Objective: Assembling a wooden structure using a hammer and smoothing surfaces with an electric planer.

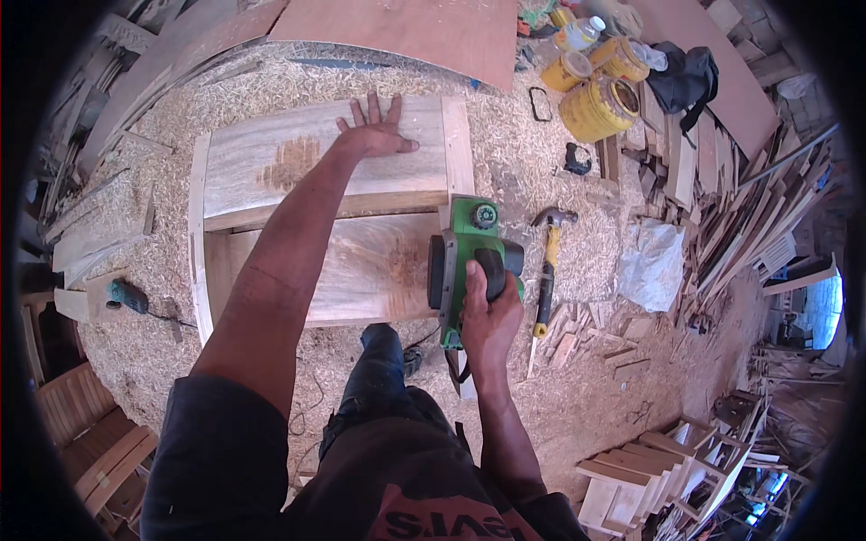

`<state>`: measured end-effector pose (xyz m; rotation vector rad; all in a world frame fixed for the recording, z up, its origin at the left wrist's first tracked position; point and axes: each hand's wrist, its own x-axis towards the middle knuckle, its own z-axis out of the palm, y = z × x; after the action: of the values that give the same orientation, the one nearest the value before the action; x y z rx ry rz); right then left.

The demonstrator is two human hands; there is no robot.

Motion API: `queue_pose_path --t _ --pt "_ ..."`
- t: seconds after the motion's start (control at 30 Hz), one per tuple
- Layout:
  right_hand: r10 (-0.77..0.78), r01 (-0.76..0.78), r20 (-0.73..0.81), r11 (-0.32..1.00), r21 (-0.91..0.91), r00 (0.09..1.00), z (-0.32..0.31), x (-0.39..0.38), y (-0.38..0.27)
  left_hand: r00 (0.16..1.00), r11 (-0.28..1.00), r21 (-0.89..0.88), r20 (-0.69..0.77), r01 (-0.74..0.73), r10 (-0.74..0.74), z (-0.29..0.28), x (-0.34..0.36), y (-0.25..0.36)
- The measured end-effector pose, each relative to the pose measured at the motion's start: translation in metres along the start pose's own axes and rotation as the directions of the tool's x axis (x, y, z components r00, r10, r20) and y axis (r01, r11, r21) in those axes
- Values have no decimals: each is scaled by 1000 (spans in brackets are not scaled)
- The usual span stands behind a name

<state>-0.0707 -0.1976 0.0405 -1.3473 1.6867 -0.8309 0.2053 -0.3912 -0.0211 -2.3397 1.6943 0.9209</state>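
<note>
Floor: covered with pale wood shavings (505,144).
Right side: claw hammer (547,279) just beside the planer, head toward the top; crumpled plastic sheet (651,266) farther right; stacked wood strips (776,189) beyond.
Upper right: yellow container (595,113) and black bag (683,81).
Top: reddish sheet (397,36), flat.
Left side: teal power tool (128,295), well apart from the workpiece.
Obstruction: left forearm (289,243) crosses the wooden frame, hiding part of it.
Wooden frame (406,176): on the floor ahead of the person; pale boards, brown patches, lengthwise gap.
Green planer (465,257): at the frame's right end; black handle; base contact hidden.
Left hand (377,135): fingers spread, palm down on the far board.
Right hand (492,316): fingers closed around the planer handle.
</note>
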Motion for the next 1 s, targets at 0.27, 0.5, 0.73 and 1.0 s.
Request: queue_pose_path --t 0.27,0.5,0.73,1.0 --pt "-138 137 -38 990 -16 990 26 51 -15 1000 1000 -10 29 -9 9 0 -3 -2" --pt "-181 180 -38 983 -25 983 45 102 -23 999 999 -35 49 -16 18 -1 -8 1" --pt "-181 181 12 984 -8 983 65 145 -50 998 999 -33 69 -2 4 -6 -13 5" --pt "-171 171 23 985 -4 985 95 212 -81 995 998 -51 88 -44 48 -8 -14 -3"
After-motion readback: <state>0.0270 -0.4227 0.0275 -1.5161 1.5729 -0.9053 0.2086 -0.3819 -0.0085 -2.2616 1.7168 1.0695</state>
